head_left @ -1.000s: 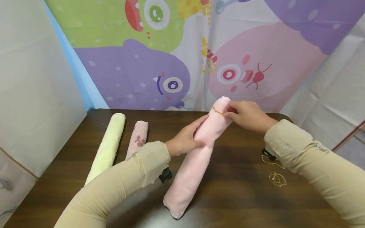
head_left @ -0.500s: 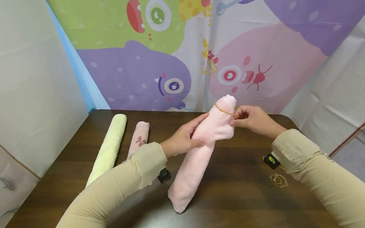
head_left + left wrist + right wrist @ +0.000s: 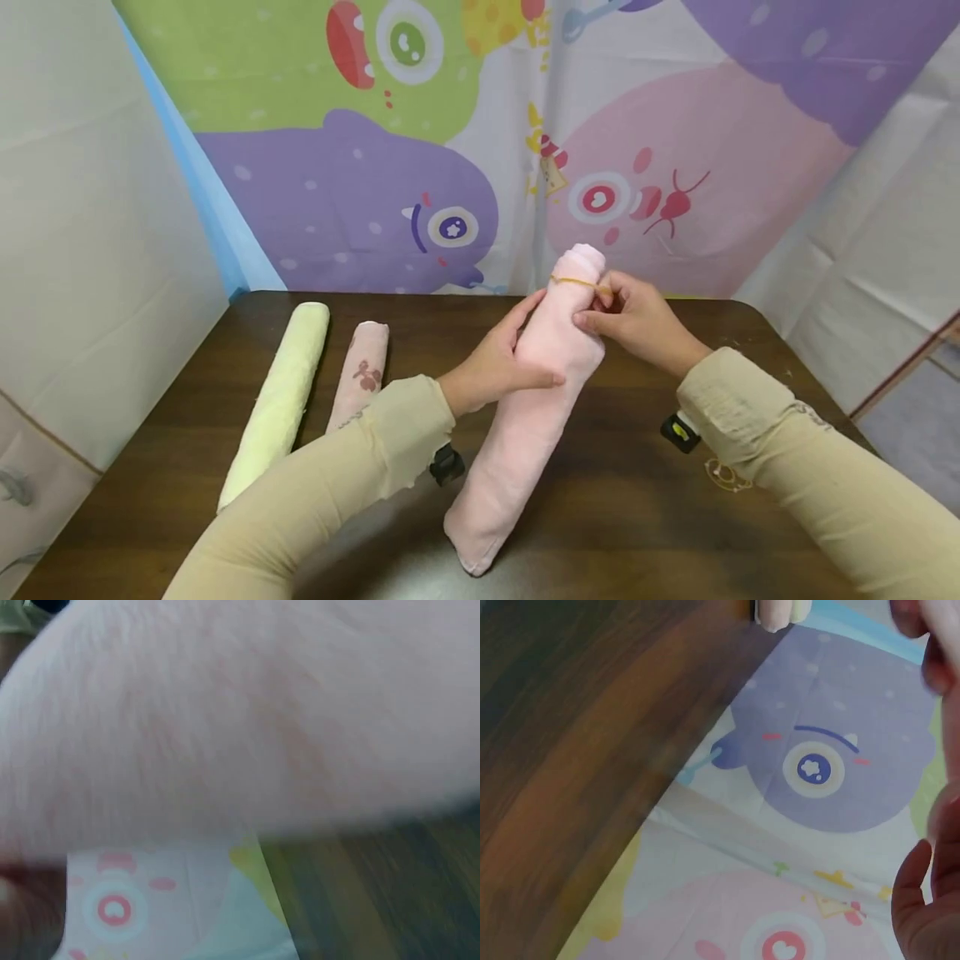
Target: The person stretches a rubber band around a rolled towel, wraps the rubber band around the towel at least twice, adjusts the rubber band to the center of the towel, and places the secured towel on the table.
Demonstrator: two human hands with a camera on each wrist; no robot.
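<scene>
A long pink rolled towel point(image 3: 517, 450) slants up from the table in the head view, its lower end nearest the wearer. My left hand point(image 3: 483, 367) grips it round the middle, thumb across the front. Near its upper end a thin yellow rubber band point(image 3: 572, 281) crosses the roll. My right hand point(image 3: 648, 321) pinches the band at the right side, with the thumb against the towel. The pink towel point(image 3: 247, 727) fills much of the left wrist view, blurred. Part of my right hand point(image 3: 934, 922) shows at the right edge of the right wrist view.
On the left of the dark wooden table point(image 3: 645, 533) lie a pale yellow rolled towel point(image 3: 281, 392) and a shorter pink patterned roll point(image 3: 363, 367), partly behind the left sleeve. Spare rubber bands point(image 3: 723, 477) lie near the right sleeve. A cartoon curtain point(image 3: 360, 192) hangs behind the table.
My right hand drew the band and a towel fold out to the right, then came back against the roll. The bulging fold is now smaller. My left hand keeps its grip.
</scene>
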